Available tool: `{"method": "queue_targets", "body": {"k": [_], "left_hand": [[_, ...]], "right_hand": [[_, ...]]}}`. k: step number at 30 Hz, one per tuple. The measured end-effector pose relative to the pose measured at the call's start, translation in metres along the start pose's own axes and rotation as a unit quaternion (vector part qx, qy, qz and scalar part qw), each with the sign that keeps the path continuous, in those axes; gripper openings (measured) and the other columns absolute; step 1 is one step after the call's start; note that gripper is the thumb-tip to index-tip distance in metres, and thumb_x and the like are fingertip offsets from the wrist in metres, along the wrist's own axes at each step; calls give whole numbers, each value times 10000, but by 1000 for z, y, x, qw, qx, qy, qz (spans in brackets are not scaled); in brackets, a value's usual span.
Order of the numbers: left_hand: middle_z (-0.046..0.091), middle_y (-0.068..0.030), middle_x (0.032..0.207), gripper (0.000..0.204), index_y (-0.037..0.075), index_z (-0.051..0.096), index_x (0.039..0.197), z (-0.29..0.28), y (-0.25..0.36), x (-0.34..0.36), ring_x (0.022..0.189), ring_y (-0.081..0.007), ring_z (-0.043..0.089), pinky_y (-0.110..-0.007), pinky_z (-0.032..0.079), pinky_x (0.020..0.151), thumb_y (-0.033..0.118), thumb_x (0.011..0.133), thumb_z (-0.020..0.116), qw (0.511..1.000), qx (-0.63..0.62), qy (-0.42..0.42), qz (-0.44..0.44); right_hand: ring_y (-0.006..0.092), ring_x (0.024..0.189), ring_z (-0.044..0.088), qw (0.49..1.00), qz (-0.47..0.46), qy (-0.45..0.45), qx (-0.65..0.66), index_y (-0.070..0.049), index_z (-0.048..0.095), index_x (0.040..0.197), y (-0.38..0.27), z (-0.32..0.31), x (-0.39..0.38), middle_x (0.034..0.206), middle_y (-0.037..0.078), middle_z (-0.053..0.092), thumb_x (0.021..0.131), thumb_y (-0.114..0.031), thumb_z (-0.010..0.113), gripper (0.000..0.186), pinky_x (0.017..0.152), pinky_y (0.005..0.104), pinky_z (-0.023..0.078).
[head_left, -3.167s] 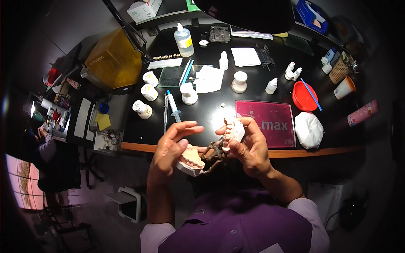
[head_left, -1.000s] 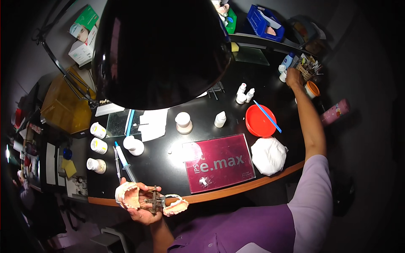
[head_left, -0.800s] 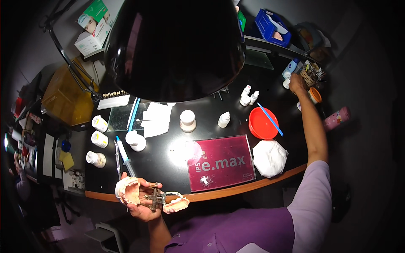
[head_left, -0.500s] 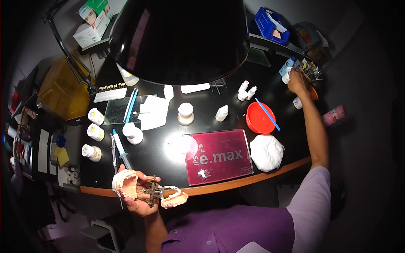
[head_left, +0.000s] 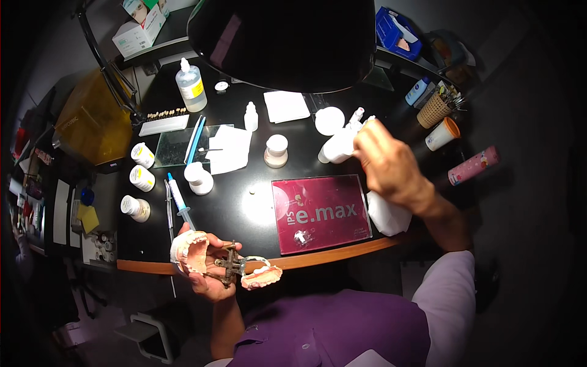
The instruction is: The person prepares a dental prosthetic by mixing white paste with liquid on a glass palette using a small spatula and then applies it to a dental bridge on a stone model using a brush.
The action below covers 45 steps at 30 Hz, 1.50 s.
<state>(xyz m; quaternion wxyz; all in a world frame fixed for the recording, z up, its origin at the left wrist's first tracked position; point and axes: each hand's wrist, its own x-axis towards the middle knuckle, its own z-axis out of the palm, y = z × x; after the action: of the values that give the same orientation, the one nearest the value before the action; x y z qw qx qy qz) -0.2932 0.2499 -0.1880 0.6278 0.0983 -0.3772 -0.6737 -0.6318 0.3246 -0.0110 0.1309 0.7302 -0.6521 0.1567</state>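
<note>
My left hand [head_left: 215,290] holds a metal articulator [head_left: 228,265] by its frame. A pinkish upper dental cast [head_left: 191,252] rests against my fingers on one side. A smaller cast with teeth [head_left: 262,278] hangs off the articulator's other arm. Raised over the table's right half, my right hand [head_left: 388,165] is closed on a white bottle-like thing [head_left: 337,148], tilted; its exact kind is unclear. Close by are a round white thing [head_left: 330,120] and small dropper bottles [head_left: 358,116], partly hidden behind the hand.
A maroon glass slab [head_left: 322,214] lies at the front edge beside crumpled white tissue [head_left: 389,215]. White jars [head_left: 276,151], a syringe [head_left: 180,199] and a clear bottle [head_left: 192,87] stand or lie leftward. A wicker brush holder [head_left: 433,111] is at right. The black lamp [head_left: 284,46] overhangs.
My right hand has come back left from beside the brush holder, bringing a white thing. It now covers the red bowl and blue stick. My left hand keeps the articulator; the view has shifted slightly.
</note>
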Motion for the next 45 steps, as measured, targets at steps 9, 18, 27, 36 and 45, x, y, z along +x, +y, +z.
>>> {"method": "queue_targets", "body": {"k": [9,18,27,36,45], "left_hand": [[643,-218,1071,1085,-51,240,1603,4,2,-13,845,-337,749,-473,676,749,587,913,782,1000,21,4,12],[633,-207,1072,1080,-67,240,1599,4,-1,-14,855,-328,749,-451,676,757,613,924,738,999,50,12,9],[633,-186,1077,1077,-53,237,1610,3,-1,-14,849,-313,749,-437,673,770,618,926,729,998,60,7,-11],[631,-183,1078,1090,-63,237,1600,1,-3,-16,857,-298,747,-442,673,779,624,920,739,997,71,14,1],[639,-189,1064,1127,-104,323,1541,6,-1,-14,899,-262,721,-437,680,780,698,879,758,996,88,17,-3]], "right_hand": [[293,828,697,997,-44,-25,-50,8,551,952,-20,70,-8,971,157,546,900,19,604,75,607,407,602],[374,824,677,992,39,-20,115,-1,601,1073,-2,66,2,1000,175,575,932,-18,641,148,701,479,569],[373,1024,682,988,96,-49,112,5,567,1391,32,76,16,1192,202,616,862,-31,721,553,905,450,559],[369,1018,682,980,169,-82,62,-15,578,1407,38,84,30,1135,195,657,864,-26,707,559,955,459,547],[465,1027,718,985,145,-68,65,86,697,1212,8,93,67,1091,320,702,936,-166,728,375,920,510,580]]}}
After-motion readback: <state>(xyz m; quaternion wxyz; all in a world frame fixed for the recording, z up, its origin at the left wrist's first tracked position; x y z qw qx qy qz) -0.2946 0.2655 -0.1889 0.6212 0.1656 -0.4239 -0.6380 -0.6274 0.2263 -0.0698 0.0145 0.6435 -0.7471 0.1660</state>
